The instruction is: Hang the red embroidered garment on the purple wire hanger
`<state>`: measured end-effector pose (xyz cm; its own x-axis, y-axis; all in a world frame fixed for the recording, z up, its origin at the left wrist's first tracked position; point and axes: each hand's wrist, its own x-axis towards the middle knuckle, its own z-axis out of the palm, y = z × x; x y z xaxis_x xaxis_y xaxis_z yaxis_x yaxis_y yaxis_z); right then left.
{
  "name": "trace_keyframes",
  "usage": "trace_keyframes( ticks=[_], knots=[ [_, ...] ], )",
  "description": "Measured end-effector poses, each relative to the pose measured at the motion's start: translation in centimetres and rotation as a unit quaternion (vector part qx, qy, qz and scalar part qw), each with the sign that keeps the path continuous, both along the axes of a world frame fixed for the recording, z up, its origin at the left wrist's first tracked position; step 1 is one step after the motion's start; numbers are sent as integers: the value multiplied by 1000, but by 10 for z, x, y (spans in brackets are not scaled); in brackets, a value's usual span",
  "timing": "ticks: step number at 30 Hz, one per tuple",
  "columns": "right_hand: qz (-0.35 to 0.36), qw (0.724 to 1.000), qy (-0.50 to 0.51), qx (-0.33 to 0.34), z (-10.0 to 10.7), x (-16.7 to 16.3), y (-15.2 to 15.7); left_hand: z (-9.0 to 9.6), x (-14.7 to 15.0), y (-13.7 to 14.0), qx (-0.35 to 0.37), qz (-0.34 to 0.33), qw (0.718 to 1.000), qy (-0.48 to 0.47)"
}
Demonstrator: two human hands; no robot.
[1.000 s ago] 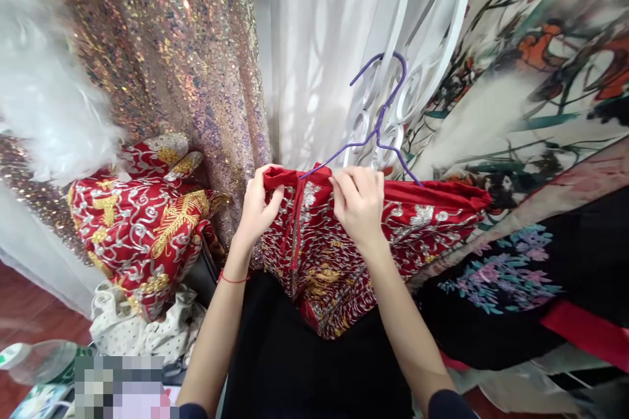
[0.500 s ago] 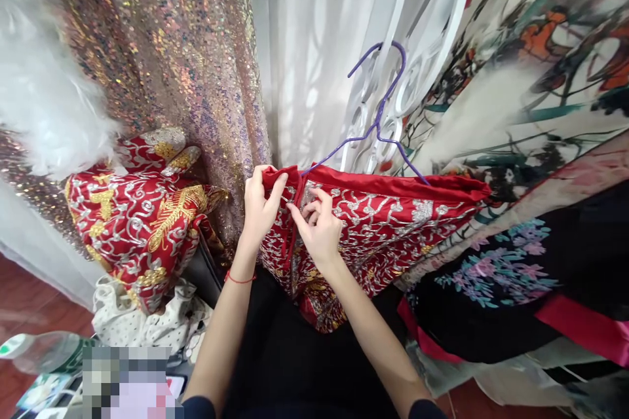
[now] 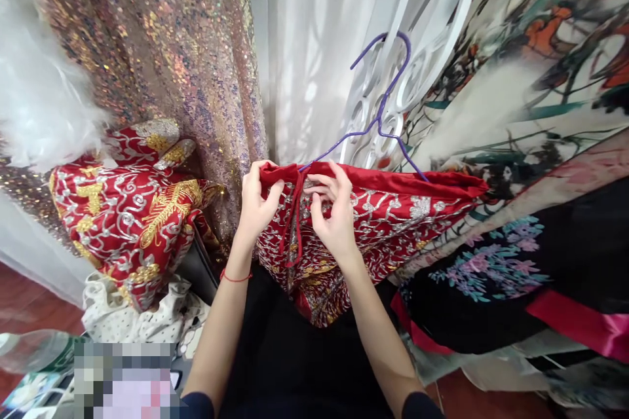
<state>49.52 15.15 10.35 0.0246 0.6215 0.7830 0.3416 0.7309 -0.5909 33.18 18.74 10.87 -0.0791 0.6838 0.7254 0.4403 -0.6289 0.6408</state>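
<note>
A red skirt (image 3: 388,209) with silver and gold embroidery and a plain red waistband hangs on a purple hanger (image 3: 377,119). My left hand (image 3: 259,204) is closed on the left end of the waistband, thumb in front and fingers over the top edge. Just right of it, my right hand (image 3: 335,213) is held before the skirt with its fingers bent and apart; nothing shows between thumb and fingers. A thin red tie (image 3: 297,232) dangles down the skirt front between my hands. The hanger's lower bar is hidden by the cloth.
To the left, a matching red embroidered garment (image 3: 122,203) lies over a spotted white cloth (image 3: 140,314), below white fluff (image 3: 49,85) and a sequin curtain (image 3: 196,46). A clear bottle (image 3: 37,350) lies lower left. A black floral garment (image 3: 491,275) is at right, a white scrollwork frame (image 3: 400,19) behind.
My right hand has shifted slightly right and up, and its fingers have spread from a near pinch at the tie. The tie now hangs loose. My left hand keeps its hold.
</note>
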Motion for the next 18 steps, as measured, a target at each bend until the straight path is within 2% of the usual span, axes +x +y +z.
trace_keyframes(
  ticks=[3,6,9,11,13,16,18],
  knots=[
    [-26,996,82,2,-20,-10,-1,0,0,-4,10,2,1000,8],
    [-48,990,87,-102,-32,-21,-6,2,0,-7,11,4,1000,15],
    [-14,974,86,-210,-32,-28,-11,3,0,-7,4,3,1000,15],
    [3,968,90,-234,-28,-30,-12,3,0,-7,5,3,1000,12],
    [0,973,65,-223,-25,-32,-12,3,1,-7,6,6,1000,10],
    [-97,977,0,-188,-24,-35,-11,3,3,-8,6,35,999,18],
    [-186,962,-45,-192,-26,-38,-10,3,5,-8,9,61,998,28]
  ],
)
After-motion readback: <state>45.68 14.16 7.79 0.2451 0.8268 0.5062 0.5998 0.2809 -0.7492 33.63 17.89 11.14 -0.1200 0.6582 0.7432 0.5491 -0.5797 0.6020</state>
